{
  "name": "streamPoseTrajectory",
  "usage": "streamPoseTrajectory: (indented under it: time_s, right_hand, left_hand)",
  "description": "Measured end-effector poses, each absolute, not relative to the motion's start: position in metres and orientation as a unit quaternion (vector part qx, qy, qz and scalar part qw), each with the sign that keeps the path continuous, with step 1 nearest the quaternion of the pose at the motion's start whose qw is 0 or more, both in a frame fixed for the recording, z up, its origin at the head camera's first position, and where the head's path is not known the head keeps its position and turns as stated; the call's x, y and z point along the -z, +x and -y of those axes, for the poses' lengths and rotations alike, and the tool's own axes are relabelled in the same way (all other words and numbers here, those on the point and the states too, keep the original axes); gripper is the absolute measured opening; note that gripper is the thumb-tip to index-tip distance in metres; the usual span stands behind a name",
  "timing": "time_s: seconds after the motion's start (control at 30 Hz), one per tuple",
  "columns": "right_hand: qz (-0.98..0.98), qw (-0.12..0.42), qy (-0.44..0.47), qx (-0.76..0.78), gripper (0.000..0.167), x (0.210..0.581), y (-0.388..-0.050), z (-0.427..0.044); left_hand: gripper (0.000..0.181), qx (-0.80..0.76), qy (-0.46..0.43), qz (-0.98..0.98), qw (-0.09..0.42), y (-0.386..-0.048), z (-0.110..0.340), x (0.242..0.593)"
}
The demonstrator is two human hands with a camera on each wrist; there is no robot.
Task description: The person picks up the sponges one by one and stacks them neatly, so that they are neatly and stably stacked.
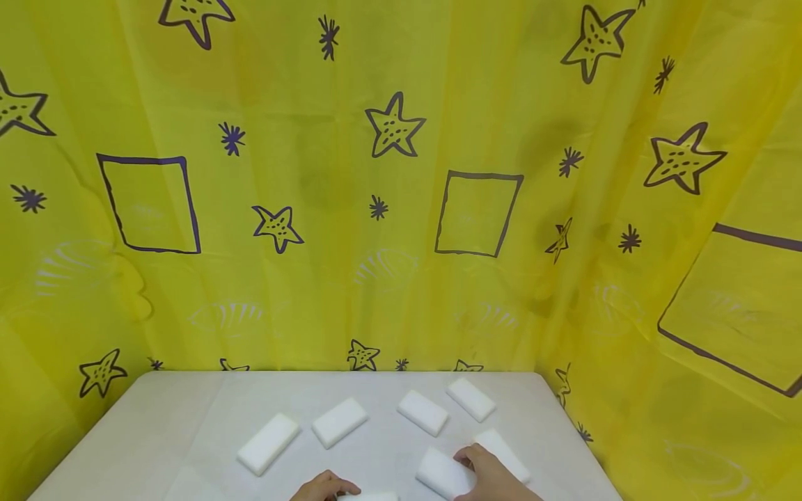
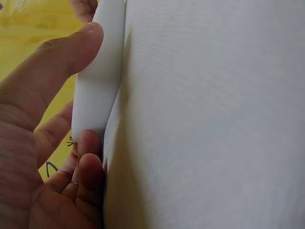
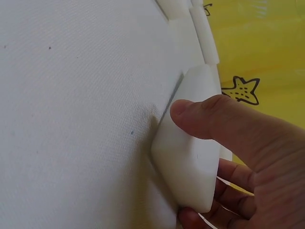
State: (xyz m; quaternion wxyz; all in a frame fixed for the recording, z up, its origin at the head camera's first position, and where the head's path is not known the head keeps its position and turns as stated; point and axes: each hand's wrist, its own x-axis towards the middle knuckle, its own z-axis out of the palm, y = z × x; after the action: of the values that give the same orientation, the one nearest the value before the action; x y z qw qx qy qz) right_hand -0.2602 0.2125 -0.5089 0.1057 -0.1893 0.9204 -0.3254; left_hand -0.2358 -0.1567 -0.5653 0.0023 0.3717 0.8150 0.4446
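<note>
Left hand pinched first white block between thumb and fingers, at near middle of white table. Right hand pinched second block, thumb and fingertips on its sides, at table's near right. Third block lay closest to table's right edge. Fourth block and fifth block rested toward table's far right, sixth block at far middle, seventh block on table's left. Yellow curtain, starfish-printed, hung behind table.

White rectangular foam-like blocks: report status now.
Left hand grips one white rectangular foam-like block. Right hand grips a second block. Five loose blocks on white table, nearest block close beside right hand.
</note>
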Motion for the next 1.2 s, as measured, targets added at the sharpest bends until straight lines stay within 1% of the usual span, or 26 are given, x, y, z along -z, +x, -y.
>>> streamPoseTrajectory:
  time_s: [0.3,0.4,0.5,0.7,1.03,1.2]
  right_hand:
    - [-0.916,0.119,-0.169,0.343,0.059,0.507,-0.259,-0.211]
    - [-0.914,0.117,-0.176,0.347,0.059,0.506,-0.259,-0.211]
    - [-0.91,0.113,-0.191,0.349,0.059,0.506,-0.259,-0.212]
    - [-0.904,0.099,-0.232,0.345,0.057,0.506,-0.26,-0.214]
    - [-0.897,0.1,-0.244,0.356,0.057,0.502,-0.256,-0.21]
    - [-0.888,0.109,-0.248,0.371,0.059,0.497,-0.254,-0.205]
  left_hand:
    - [0.025,-0.45,0.357,-0.818,0.019,-0.235,0.156,0.564]
    - [0.025,-0.454,0.348,-0.82,0.027,-0.234,0.156,0.564]
    - [0.025,-0.454,0.346,-0.821,0.024,-0.234,0.156,0.564]
    - [0.024,-0.441,0.357,-0.824,-0.003,-0.234,0.155,0.566]
    - [0.024,-0.444,0.34,-0.829,0.008,-0.231,0.154,0.562]
    - [0.024,-0.445,0.34,-0.829,0.009,-0.231,0.154,0.562]
